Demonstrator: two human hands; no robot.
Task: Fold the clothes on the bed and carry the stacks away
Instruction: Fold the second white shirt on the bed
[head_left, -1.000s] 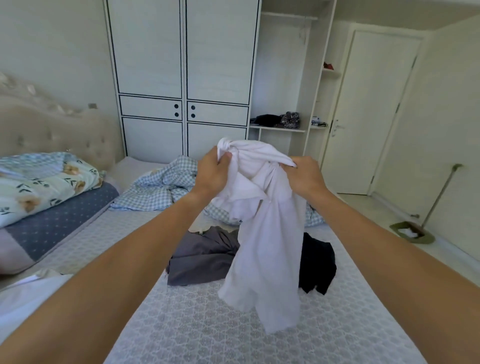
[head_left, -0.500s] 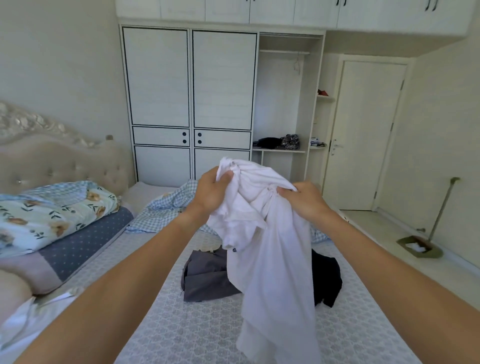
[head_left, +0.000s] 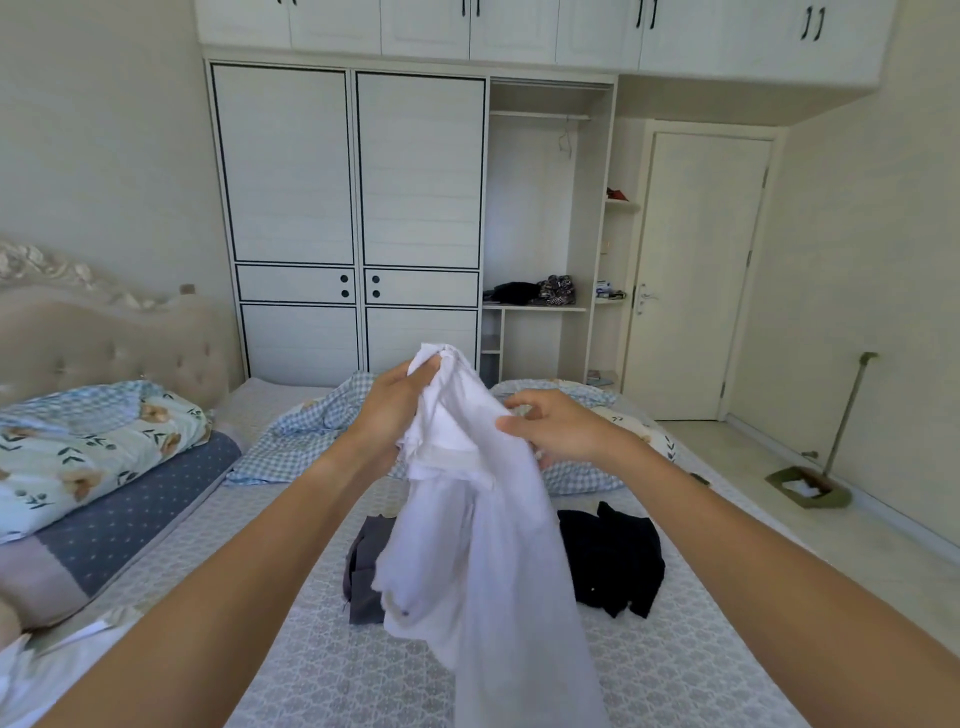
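Holding: your left hand (head_left: 395, 410) has a bunched end of the white shirt (head_left: 483, 530) pinched at the top, fingers closed tight on the cloth.
Right hand: your right hand (head_left: 558, 428) sits just right of the shirt at a slightly lower height, fingers half spread and curled toward the fabric; whether they grip it or only brush the edge, you cannot tell.
Shirt position: it hangs in the air above the bed (head_left: 322, 649), in front of the grey garment (head_left: 363, 571) and the black garment (head_left: 613, 556).
Long axis: it runs top to bottom, from the gathered knot in your left hand down past the lower edge of view.
Key relation: the free fabric lies directly left of your right fingers and below your left ones, so the right hand is the nearer one to find a shoulder or seam.
Arm pose: both forearms reach forward and converge toward the shirt, left wrist raised a little higher.
Step judged: likely sorting out the shirt's orientation before spreading it flat.
Still waiting: the grey and black garments lie unfolded beyond the shirt, near the checked quilt (head_left: 291, 447).
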